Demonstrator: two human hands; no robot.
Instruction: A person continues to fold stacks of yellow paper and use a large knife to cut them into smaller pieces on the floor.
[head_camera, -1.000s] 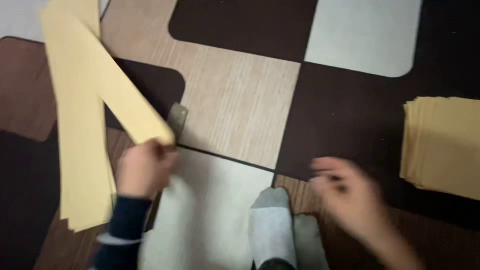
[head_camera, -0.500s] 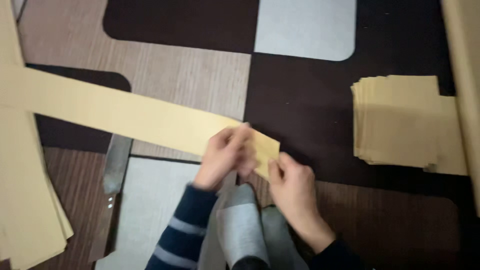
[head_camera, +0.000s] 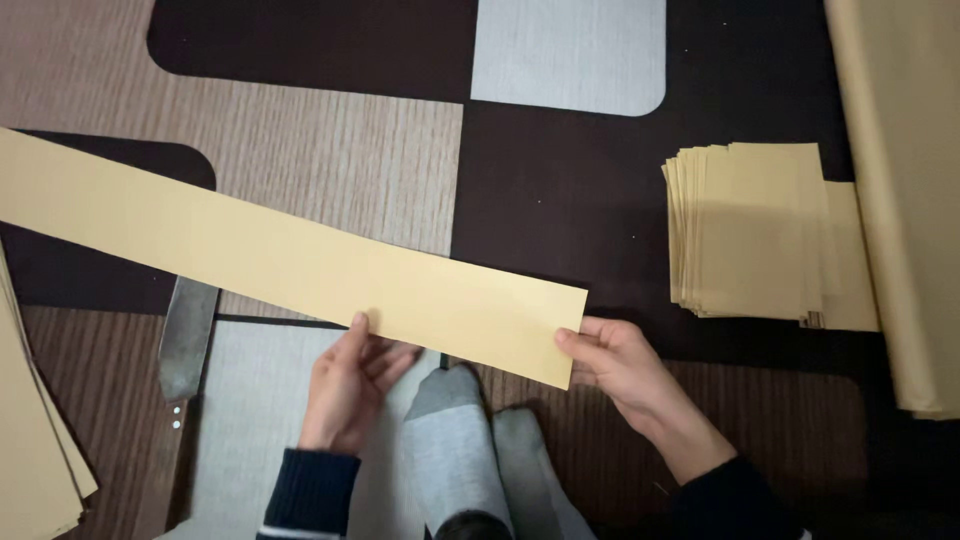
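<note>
Yellow-tan paper strip (head_camera: 290, 265), long and flat, lies slantwise across the patchwork floor (head_camera: 330, 150), its near end just past the person's grey socks (head_camera: 470, 440). It looks uncreased and unfolded. The right hand (head_camera: 625, 365) pinches that end's corner, grip closed on the paper; the left hand (head_camera: 350, 385) holds the lower edge, fingers underneath and thumb on top. A stack (head_camera: 750, 235) of folded pieces sits toward the floor's right edge, so several seem finished. More sheets (head_camera: 35, 440) wait at the left edge, beside a knife (head_camera: 187, 335).

Tan paper strip (head_camera: 290, 265); tan stacked sheets (head_camera: 760, 235); grey socks (head_camera: 460, 450); floor mat (head_camera: 330, 150) patterned in brown, beige and grey patches.
</note>
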